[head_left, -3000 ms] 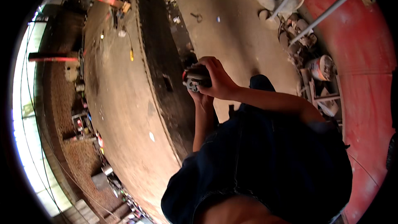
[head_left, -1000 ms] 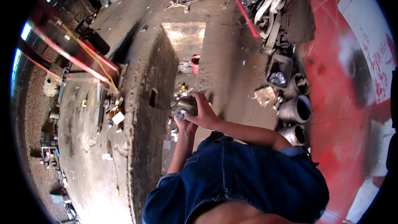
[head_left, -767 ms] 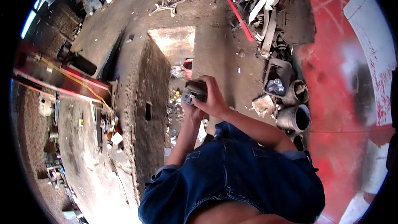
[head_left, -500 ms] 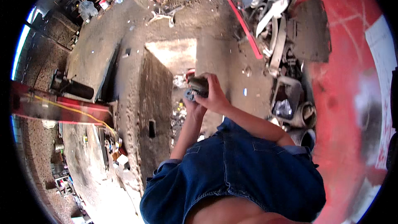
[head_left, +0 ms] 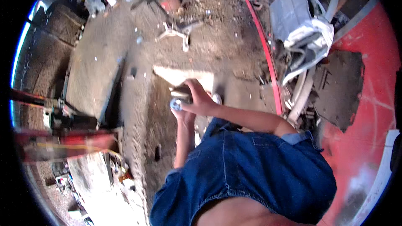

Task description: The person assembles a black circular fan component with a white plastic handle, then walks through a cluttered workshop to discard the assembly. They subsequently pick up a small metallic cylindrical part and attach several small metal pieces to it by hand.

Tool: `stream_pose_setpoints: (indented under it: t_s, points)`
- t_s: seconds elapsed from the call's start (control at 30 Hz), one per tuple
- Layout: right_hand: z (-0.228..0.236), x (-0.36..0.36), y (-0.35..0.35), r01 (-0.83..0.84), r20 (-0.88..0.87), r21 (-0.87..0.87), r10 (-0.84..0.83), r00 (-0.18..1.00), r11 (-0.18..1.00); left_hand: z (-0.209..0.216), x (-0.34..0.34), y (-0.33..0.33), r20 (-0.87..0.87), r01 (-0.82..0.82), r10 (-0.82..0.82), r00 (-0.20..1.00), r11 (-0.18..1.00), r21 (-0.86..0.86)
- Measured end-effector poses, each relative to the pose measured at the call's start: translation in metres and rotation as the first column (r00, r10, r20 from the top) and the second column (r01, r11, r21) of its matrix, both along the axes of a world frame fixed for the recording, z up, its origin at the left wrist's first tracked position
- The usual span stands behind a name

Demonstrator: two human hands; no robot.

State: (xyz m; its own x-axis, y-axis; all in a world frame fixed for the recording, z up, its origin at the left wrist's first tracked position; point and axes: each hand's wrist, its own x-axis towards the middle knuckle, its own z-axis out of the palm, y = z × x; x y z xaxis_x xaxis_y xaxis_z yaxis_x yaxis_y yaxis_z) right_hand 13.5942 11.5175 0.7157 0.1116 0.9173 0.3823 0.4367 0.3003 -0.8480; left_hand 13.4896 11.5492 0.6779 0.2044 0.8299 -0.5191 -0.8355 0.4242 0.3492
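Observation:
Both hands are together in front of my body, around a dark part with a round, bluish end that has holes in it. My right hand wraps its side and top from the right, fingers curled and thumb by the round end. My left hand supports it from below, its fingers mostly hidden behind the part. What kind of part it is cannot be made out. Beneath the hands lies a rectangular pit with a brightly lit far wall.
A red bar lies on the floor ahead to the right, beside a grey car door and white plastic sheeting. A red panel fills the right side. At left is a red beam. Ahead stands a white-legged base.
The view has tilted upward, bringing the car door into sight at the right. My hands have moved slightly left in the picture, still around the dark part.

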Motion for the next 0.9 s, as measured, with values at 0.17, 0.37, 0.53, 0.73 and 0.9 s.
stream_pose_setpoints:
  t_s: [0.17,0.37,0.53,0.73,0.9]
  points:
    - [0.016,0.104,0.132,0.069,0.022,0.011,-0.07,0.997,0.998,0.01,0.105,0.142,0.344,0.176,-0.208,0.916,0.977,0.121]
    - [0.017,0.235,0.286,0.21,0.001,0.01,-0.21,0.978,0.978,0.007,0.245,0.306,0.4,0.276,-0.315,0.861,0.949,0.152]
    - [0.004,0.335,0.423,0.239,-0.018,0.04,-0.238,0.971,0.97,-0.036,0.333,0.457,0.314,0.308,-0.386,0.867,0.912,0.27]
    - [0.006,0.442,0.585,0.086,-0.064,0.003,-0.086,0.994,0.996,-0.008,0.436,0.606,0.298,0.263,-0.321,0.899,0.939,0.22]
    - [0.003,0.515,0.709,0.101,-0.1,0.07,-0.093,0.991,0.992,0.007,0.52,0.707,0.218,0.192,-0.235,0.947,0.961,0.201]
